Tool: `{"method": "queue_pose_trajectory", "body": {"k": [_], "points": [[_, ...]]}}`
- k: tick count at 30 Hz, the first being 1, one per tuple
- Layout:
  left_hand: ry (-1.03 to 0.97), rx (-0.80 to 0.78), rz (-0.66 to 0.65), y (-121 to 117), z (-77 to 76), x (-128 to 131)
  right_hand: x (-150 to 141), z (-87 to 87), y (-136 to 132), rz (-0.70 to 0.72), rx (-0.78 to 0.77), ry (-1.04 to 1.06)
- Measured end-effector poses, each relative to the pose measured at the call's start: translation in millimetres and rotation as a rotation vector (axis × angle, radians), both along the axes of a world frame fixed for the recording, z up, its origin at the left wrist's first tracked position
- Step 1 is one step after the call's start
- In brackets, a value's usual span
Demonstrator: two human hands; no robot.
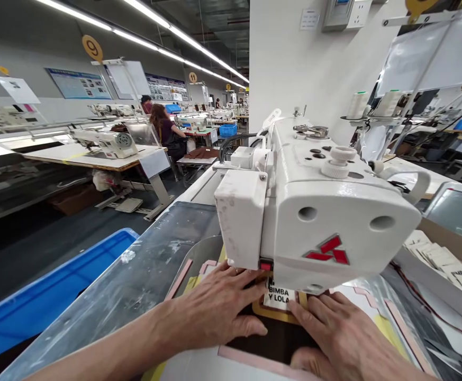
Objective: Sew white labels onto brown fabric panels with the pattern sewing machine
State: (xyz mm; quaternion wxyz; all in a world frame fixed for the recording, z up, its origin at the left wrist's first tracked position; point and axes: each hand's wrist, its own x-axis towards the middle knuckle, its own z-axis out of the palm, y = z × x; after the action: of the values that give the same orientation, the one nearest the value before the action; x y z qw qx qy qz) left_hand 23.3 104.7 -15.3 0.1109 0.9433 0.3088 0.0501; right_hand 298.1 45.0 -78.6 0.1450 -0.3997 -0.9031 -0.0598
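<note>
Under the head of a white sewing machine (345, 211) lies a white label (279, 299) printed "BIMBA Y LOLA". A yellowish frame (274, 313) surrounds the label, over dark brown material (270, 338). My left hand (215, 307) lies flat with its fingers stretched out, fingertips at the label's left edge. My right hand (337, 325) is also spread flat, its index fingertip touching the label's lower right corner. Beneath both hands is a pale template (202, 365) with pink and yellow strips. The machine head hides the label's top and the needle.
To the right, a box holds several matching labels (449, 264), near a screen (461, 211). A blue bin (56, 296) stands at the left, beside the plastic-covered table (151, 264). Thread cones (358, 106) rise behind the machine. Further back, a person (167, 129) sits among other sewing stations.
</note>
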Motion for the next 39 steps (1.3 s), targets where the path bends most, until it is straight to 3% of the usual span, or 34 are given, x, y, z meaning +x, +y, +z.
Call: {"method": "queue_pose_trajectory", "body": {"k": [5,10,16,23,34,39], "points": [[-0.041,0.01,-0.071,-7.0,-9.8,-1.4,-1.8,7.5,3.7,0.003,-0.049,0.031],[0.005,0.053,-0.112,-8.3,-10.3,1.6,-3.5,17.5,0.9,-0.048,-0.145,-0.013],[-0.033,0.029,-0.073,-7.8,-14.2,15.5,0.7,8.2,-0.4,-0.01,0.0,0.044],[-0.048,0.027,0.057,-8.1,-12.7,17.3,33.0,14.3,-24.0,-0.036,0.111,0.089],[-0.05,0.28,0.026,-23.5,-21.6,-17.3,48.1,3.1,-36.0,-0.068,0.201,0.159],[0.002,0.23,-0.022,-22.9,-16.6,-9.3,43.9,0.2,-36.3,-0.074,0.178,0.184]]}}
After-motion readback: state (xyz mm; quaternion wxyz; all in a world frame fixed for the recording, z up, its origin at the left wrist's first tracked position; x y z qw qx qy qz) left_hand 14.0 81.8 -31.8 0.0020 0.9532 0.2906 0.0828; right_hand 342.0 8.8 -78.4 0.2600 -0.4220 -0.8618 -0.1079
